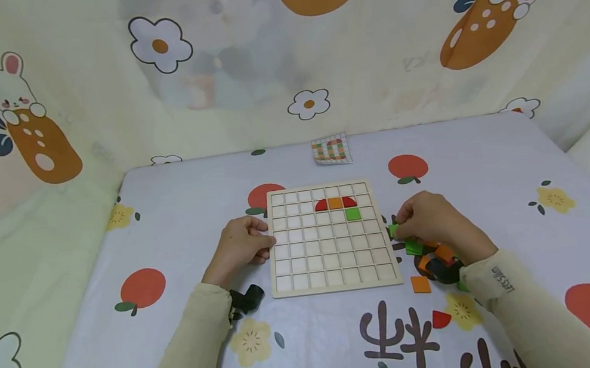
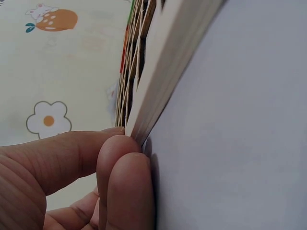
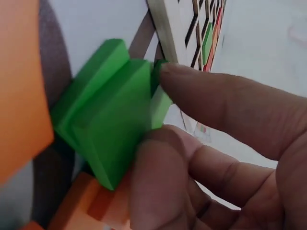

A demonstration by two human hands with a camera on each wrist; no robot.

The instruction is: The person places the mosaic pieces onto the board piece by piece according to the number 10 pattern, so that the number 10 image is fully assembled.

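Nearest to us on the counter (image 1: pixel 102 348) are a loose red piece (image 1: pixel 441 319) and an orange square (image 1: pixel 421 284), then a mixed pile (image 1: pixel 444 252), all left to place, we suppose. Our right grip (image 1: pixel 436 220) pinches a green piece (image 1: pixel 393 231) beside the board (image 1: pixel 314 248); our left grip (image 1: pixel 239 244) pinches its edge. Only four set pieces (image 1: pixel 335 203) fill cells, so the work seems early. Farthest lies a patterned card (image 1: pixel 331 149).
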